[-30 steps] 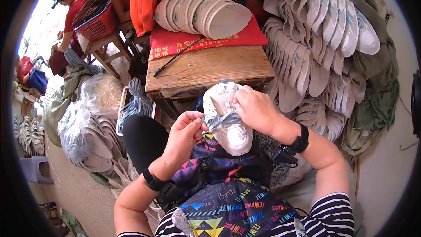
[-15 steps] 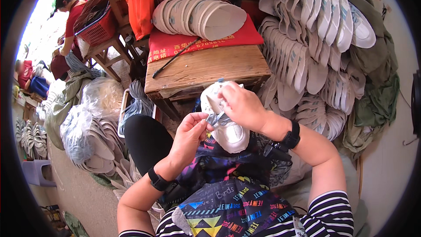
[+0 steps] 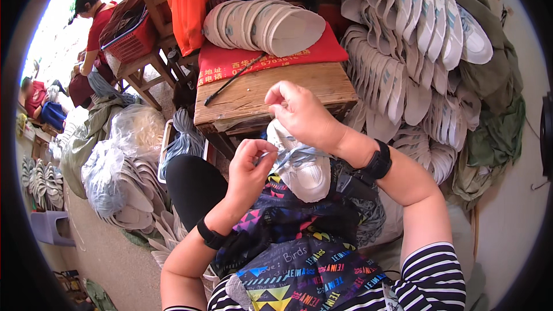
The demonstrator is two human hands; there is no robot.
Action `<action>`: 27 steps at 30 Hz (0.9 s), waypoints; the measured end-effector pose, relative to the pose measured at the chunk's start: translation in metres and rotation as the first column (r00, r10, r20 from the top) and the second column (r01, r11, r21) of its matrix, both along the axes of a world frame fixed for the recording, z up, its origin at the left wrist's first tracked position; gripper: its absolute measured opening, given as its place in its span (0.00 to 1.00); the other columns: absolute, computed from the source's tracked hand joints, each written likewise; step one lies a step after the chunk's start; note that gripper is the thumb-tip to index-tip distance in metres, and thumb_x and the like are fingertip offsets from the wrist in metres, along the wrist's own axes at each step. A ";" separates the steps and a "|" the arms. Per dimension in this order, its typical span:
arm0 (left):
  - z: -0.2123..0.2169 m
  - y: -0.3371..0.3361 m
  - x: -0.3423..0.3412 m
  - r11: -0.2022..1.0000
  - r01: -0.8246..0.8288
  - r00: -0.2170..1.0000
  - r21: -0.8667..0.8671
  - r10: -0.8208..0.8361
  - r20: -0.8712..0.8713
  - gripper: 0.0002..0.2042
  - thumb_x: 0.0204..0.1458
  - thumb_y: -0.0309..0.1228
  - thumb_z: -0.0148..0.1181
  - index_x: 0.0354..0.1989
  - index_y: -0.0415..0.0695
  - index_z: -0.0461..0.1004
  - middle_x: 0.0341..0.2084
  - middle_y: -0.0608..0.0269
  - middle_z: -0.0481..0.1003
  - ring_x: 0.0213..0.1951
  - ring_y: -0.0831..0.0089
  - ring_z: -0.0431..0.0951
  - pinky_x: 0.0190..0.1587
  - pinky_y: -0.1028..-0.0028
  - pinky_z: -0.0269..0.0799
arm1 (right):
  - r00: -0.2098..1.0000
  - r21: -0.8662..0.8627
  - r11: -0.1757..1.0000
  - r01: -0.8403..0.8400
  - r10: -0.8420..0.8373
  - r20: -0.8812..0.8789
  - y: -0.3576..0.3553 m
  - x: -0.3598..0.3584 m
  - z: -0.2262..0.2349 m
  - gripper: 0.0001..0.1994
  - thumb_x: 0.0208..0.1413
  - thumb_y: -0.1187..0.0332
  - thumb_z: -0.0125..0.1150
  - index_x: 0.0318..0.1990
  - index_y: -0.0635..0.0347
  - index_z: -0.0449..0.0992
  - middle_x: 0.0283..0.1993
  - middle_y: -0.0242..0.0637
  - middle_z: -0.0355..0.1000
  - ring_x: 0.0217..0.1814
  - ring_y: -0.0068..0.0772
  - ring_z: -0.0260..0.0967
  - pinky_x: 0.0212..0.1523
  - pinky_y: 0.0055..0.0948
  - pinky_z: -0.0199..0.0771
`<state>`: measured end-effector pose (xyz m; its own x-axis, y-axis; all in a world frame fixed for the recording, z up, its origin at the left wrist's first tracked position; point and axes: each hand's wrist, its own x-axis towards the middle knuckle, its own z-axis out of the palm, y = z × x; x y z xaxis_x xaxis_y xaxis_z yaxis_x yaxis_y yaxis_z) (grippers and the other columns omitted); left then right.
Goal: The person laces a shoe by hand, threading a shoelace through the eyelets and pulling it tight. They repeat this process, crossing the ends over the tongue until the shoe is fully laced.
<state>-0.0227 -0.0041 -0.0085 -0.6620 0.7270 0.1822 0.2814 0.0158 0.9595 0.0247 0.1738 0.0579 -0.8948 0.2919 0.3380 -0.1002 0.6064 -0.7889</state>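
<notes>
On my lap lies a white shoe upper [image 3: 310, 183], its toe toward me and its far part behind my right hand. A pale blue-grey shoelace [image 3: 302, 154] is threaded across its front. With thumb and forefinger my left hand [image 3: 246, 167] pinches the lace at the upper's left side. My right hand [image 3: 299, 112] is raised above the far end of the upper, close to the table's near edge. Its fingers are curled closed; whatever they hold cannot be made out.
Ahead stands a wooden table [image 3: 276, 95] with a red cloth [image 3: 331, 46], a black thin tool [image 3: 233, 79] and nested shoe uppers [image 3: 253, 26]. More uppers [image 3: 377, 72] pile up at right. Bundled laces [image 3: 183, 132] and bagged uppers [image 3: 106, 175] lie left. A person [image 3: 101, 26] sits far left.
My right hand has risen up and away from the upper, toward the table. My left hand has shifted slightly left and stays on the lace. More of the upper's front shows.
</notes>
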 end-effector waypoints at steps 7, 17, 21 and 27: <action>0.002 0.021 0.005 0.986 -0.154 0.839 -0.060 0.098 -0.535 0.06 0.43 0.25 0.66 0.29 0.46 0.75 0.26 0.68 0.70 0.33 0.68 0.69 0.41 0.68 0.60 | 0.971 0.475 0.869 -0.138 0.025 0.238 0.010 0.026 -0.031 0.10 0.49 0.73 0.58 0.39 0.64 0.70 0.38 0.46 0.73 0.39 0.49 0.74 0.37 0.41 0.76; 0.001 0.037 0.001 0.976 -0.207 0.692 -0.068 0.097 -0.715 0.07 0.41 0.26 0.65 0.27 0.47 0.73 0.28 0.65 0.68 0.38 0.62 0.69 0.40 0.63 0.60 | 0.999 0.209 0.978 0.004 -0.011 0.031 0.012 -0.010 -0.022 0.08 0.53 0.74 0.56 0.40 0.65 0.70 0.37 0.47 0.74 0.36 0.43 0.74 0.37 0.36 0.74; 0.005 0.047 0.005 0.964 -0.238 0.603 -0.115 0.054 -0.796 0.06 0.40 0.27 0.62 0.25 0.46 0.71 0.28 0.62 0.68 0.37 0.59 0.69 0.39 0.61 0.61 | 0.977 -0.169 0.986 -0.007 -0.029 -0.211 0.001 -0.024 0.027 0.06 0.52 0.75 0.55 0.37 0.66 0.70 0.35 0.49 0.74 0.37 0.48 0.75 0.38 0.41 0.73; 0.005 0.054 0.003 0.942 -0.275 0.581 -0.190 0.006 -0.814 0.06 0.40 0.27 0.63 0.25 0.47 0.71 0.28 0.63 0.68 0.37 0.60 0.69 0.39 0.62 0.62 | 0.987 -0.021 1.000 0.007 -0.010 -0.162 0.026 -0.001 0.006 0.07 0.52 0.76 0.57 0.39 0.64 0.69 0.35 0.43 0.72 0.35 0.39 0.73 0.36 0.35 0.72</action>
